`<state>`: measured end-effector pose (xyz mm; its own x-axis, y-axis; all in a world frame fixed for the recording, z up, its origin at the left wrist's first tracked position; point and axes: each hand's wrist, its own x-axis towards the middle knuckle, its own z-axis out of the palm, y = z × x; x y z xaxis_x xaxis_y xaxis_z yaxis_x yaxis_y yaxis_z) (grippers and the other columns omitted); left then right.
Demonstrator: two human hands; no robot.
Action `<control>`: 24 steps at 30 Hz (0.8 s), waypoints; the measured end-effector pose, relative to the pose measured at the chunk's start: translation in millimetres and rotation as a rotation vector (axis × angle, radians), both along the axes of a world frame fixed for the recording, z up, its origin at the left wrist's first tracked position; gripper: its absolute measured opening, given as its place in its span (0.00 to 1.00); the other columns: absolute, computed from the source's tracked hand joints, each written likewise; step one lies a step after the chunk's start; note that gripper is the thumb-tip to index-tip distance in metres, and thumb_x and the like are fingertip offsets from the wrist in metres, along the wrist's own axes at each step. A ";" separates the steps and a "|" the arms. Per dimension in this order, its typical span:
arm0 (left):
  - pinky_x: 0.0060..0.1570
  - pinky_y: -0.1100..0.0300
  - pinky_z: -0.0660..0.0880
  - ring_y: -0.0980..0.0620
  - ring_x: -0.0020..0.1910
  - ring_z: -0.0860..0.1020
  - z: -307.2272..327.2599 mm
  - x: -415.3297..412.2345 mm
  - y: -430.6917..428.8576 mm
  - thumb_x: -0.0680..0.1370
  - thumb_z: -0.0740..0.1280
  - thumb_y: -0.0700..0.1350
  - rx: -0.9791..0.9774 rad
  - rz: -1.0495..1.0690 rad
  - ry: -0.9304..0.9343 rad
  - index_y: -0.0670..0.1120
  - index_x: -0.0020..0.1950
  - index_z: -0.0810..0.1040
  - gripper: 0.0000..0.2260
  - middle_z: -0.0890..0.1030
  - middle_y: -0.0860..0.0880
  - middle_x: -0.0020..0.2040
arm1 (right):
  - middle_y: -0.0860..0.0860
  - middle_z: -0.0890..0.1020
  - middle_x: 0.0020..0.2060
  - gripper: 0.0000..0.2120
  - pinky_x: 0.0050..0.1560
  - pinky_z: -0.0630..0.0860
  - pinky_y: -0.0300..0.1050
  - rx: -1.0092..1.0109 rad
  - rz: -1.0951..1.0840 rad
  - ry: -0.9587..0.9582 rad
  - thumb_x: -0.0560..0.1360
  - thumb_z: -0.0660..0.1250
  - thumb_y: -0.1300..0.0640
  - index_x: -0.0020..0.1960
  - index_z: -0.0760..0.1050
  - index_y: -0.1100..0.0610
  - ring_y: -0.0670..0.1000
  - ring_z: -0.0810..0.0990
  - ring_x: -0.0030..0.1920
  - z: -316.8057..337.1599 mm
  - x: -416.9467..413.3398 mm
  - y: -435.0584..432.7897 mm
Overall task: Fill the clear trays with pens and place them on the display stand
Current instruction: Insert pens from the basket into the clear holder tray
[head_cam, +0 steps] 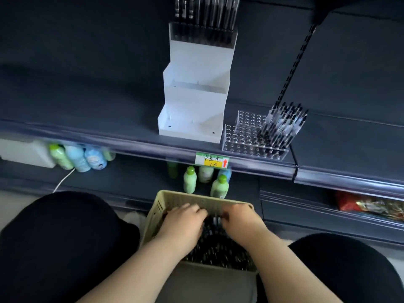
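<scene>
A beige perforated basket [175, 201] full of dark pens [215, 248] sits between my knees. My left hand [182, 221] and my right hand [238, 219] are both down in it, fingers curled among the pens; what each one holds is hidden. On the shelf stands a white stepped display stand [192, 101]. Its top step carries a clear tray [203, 35] packed with pens. To its right a clear tray with holes [244, 138] holds a leaning bunch of pens [282, 125] on its right side.
The dark shelf's front rail [131, 143] carries a green and yellow price tag [211, 160]. Green and blue bottles [190, 179] stand on the lower shelf behind the basket. A slotted upright [295, 62] rises at the right. Snack bags [371, 204] lie at lower right.
</scene>
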<state>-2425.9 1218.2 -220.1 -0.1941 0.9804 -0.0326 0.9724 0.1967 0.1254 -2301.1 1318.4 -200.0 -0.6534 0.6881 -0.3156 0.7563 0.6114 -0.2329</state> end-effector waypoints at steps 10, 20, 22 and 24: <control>0.57 0.53 0.72 0.44 0.61 0.73 -46.8 -17.6 -7.5 0.79 0.58 0.41 -0.318 0.207 -0.235 0.48 0.62 0.74 0.13 0.73 0.47 0.63 | 0.55 0.79 0.51 0.08 0.46 0.74 0.44 -0.143 -0.203 -0.124 0.76 0.62 0.57 0.53 0.76 0.57 0.57 0.79 0.51 -48.4 -1.4 -33.4; 0.57 0.52 0.73 0.41 0.60 0.75 -66.3 -17.7 5.6 0.80 0.60 0.43 -0.522 0.340 -0.247 0.42 0.63 0.73 0.13 0.75 0.41 0.62 | 0.55 0.77 0.57 0.17 0.52 0.74 0.47 -0.124 -0.231 -0.248 0.76 0.64 0.48 0.60 0.73 0.57 0.56 0.77 0.56 -60.4 -11.5 -27.6; 0.56 0.52 0.73 0.42 0.59 0.75 -69.0 -16.5 8.1 0.80 0.61 0.49 -0.520 0.381 -0.294 0.42 0.62 0.74 0.15 0.76 0.42 0.60 | 0.54 0.77 0.58 0.19 0.51 0.73 0.46 -0.107 -0.246 -0.287 0.75 0.65 0.47 0.61 0.72 0.56 0.55 0.77 0.57 -62.0 -14.6 -27.0; 0.54 0.54 0.73 0.42 0.58 0.76 -70.9 -15.4 9.6 0.79 0.60 0.55 -0.518 0.419 -0.319 0.42 0.62 0.74 0.19 0.77 0.43 0.59 | 0.54 0.77 0.58 0.18 0.51 0.72 0.45 -0.090 -0.262 -0.317 0.75 0.65 0.48 0.61 0.72 0.56 0.54 0.77 0.57 -64.0 -17.3 -26.9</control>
